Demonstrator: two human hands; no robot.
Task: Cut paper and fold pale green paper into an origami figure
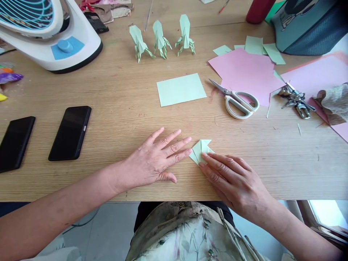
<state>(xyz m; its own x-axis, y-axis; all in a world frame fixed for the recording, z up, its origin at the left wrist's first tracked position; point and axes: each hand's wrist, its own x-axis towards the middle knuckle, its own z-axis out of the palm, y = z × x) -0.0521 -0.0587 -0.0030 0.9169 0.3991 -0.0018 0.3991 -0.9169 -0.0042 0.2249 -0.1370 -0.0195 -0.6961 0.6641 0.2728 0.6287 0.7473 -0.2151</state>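
A small folded piece of light green paper (200, 148) lies on the wooden table near its front edge. My right hand (236, 181) rests over its lower right part, fingertips pressing on it and hiding some of the folds. Spread flat on the table, my left hand (157, 159) has its fingers apart, with a fingertip at the paper's left edge. Beyond the hands lies a flat rectangle of green paper (181, 90). Three folded green paper figures (185, 34) stand farther back.
Scissors (241, 103) lie right of the green rectangle, beside pink paper (244, 70) and a bunch of keys (296, 98). Two black phones (70, 133) lie at left. A white fan (73, 43) stands back left, a teal bag (307, 29) back right.
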